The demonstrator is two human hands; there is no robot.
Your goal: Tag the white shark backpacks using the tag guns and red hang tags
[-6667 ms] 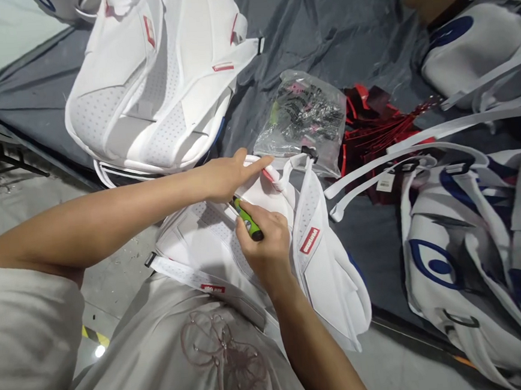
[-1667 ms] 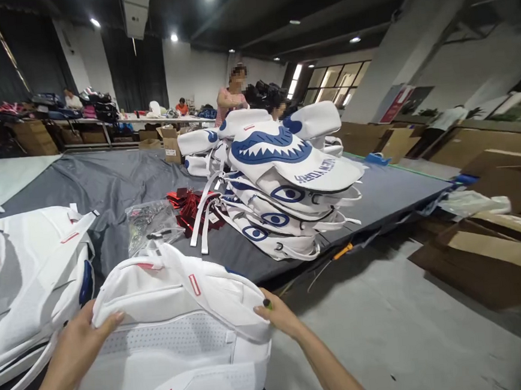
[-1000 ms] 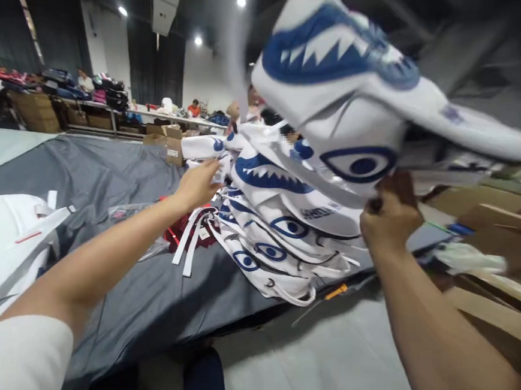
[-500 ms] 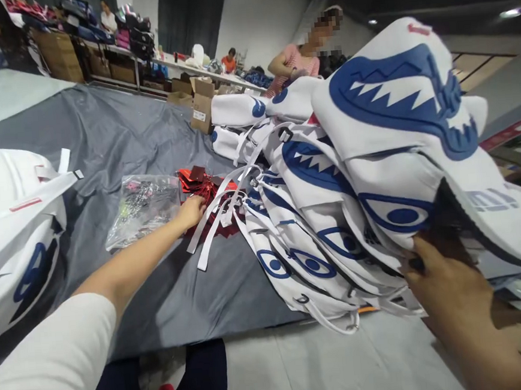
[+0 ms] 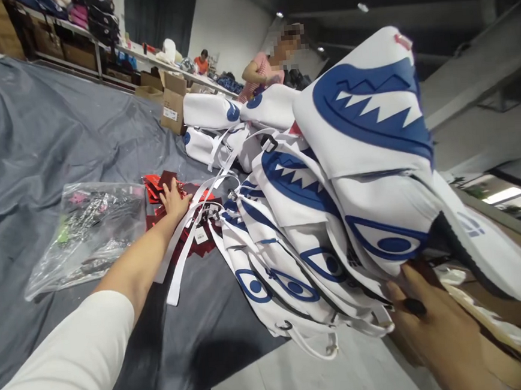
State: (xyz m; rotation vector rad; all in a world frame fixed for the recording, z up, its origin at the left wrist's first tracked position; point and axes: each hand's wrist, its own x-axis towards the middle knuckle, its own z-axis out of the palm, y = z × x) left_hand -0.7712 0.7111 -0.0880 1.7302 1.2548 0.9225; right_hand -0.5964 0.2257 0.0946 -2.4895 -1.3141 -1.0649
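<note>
Fingers of left hand spread on red tags, right hand fingers clamped under shark-face backpack, plastic bag beside.

The left hand reaches out flat onto a heap of red hang tags lying on the grey table cover, fingers spread, touching the tags. Just beside it lies a clear plastic bag of small parts. The right hand grips the underside of the top shark-face backpack, white with blue mouth and eye, lifted off a stack of like backpacks. White straps trail across the tags. A co-worker stands behind the stack.
</note>
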